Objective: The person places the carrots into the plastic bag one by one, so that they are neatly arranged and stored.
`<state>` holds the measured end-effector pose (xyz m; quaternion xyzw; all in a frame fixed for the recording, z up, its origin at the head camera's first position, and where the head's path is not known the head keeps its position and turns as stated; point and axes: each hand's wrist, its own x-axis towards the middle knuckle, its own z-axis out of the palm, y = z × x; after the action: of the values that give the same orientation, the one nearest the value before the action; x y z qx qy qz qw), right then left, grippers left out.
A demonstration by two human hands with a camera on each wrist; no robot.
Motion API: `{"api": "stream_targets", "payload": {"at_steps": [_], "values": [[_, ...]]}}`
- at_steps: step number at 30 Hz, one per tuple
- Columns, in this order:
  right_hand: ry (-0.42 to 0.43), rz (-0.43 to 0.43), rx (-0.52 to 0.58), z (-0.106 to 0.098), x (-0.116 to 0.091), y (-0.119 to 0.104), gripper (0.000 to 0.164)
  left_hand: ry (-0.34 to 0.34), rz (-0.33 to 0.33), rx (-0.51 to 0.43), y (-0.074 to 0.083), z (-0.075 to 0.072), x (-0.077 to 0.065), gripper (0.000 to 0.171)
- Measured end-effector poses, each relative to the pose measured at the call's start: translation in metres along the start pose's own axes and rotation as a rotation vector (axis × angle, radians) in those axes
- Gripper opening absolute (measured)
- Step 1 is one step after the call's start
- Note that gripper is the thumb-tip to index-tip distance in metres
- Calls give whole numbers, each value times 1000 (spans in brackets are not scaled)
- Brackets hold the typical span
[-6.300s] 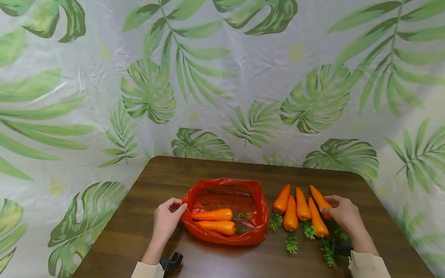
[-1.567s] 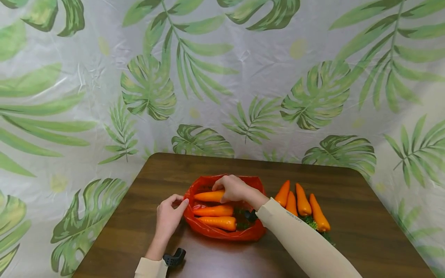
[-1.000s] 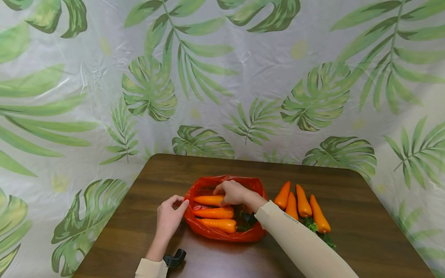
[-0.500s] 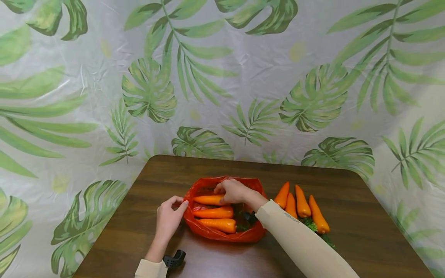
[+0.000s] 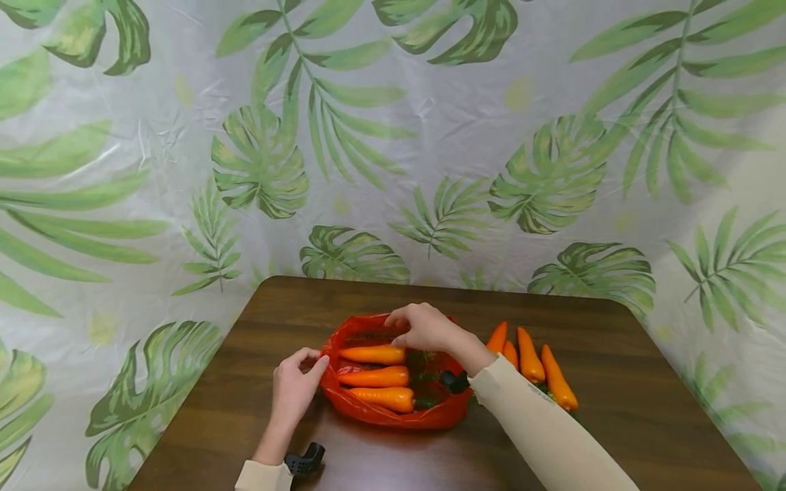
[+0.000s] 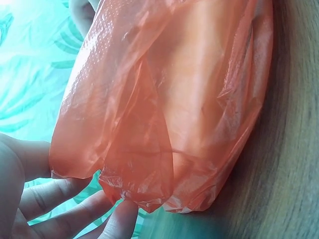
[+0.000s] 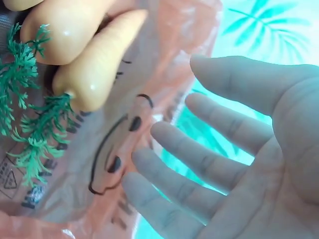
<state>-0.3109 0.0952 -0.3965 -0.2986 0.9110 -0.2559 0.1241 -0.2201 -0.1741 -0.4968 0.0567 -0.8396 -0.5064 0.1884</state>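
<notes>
A red plastic bag (image 5: 399, 417) lies on its base with its mouth open upward. Inside are three carrots in a row, the far one (image 5: 372, 354), the middle one (image 5: 373, 376) and the near one (image 5: 383, 399), tips to the left, green tops to the right. My left hand (image 5: 292, 390) pinches the bag's left rim between thumb and fingers; the left wrist view shows the crumpled film (image 6: 134, 184) there. Above the bag's far right part, my right hand (image 5: 424, 329) is empty. In the right wrist view its fingers (image 7: 199, 164) are spread, apart from the nearest carrot (image 7: 99, 69).
To the bag's right several more carrots (image 5: 531, 356) lie on the brown wooden table (image 5: 295, 300), partly hidden behind the right sleeve (image 5: 540, 423). A leaf-patterned sheet (image 5: 430, 170) hangs behind the table. Black straps (image 5: 305, 460) sit at the wrists.
My right hand earlier took a carrot from the group at the right and laid it in the bag at the far side. Since half a second ago it has let go and risen.
</notes>
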Motion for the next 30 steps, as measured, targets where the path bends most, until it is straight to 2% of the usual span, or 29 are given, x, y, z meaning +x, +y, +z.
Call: {"api": "stream_targets", "payload": {"at_steps": [3,10,13,25,30], "values": [[38,2,20,-5,-9,0,41,-1,1,2,0,-1,0,9],[165,72,31,-16,-36,2,36,-3,-3,-4,0,-1,0,9],[213,90,41,-20,-48,6,39,-1,7,-2,-1,1,0,9],[333,142,138,-23,-91,42,40,5,32,8,-2,1,0,11],[378,154,144,-24,-110,58,42,4,34,17,-2,1,2,12]]}}
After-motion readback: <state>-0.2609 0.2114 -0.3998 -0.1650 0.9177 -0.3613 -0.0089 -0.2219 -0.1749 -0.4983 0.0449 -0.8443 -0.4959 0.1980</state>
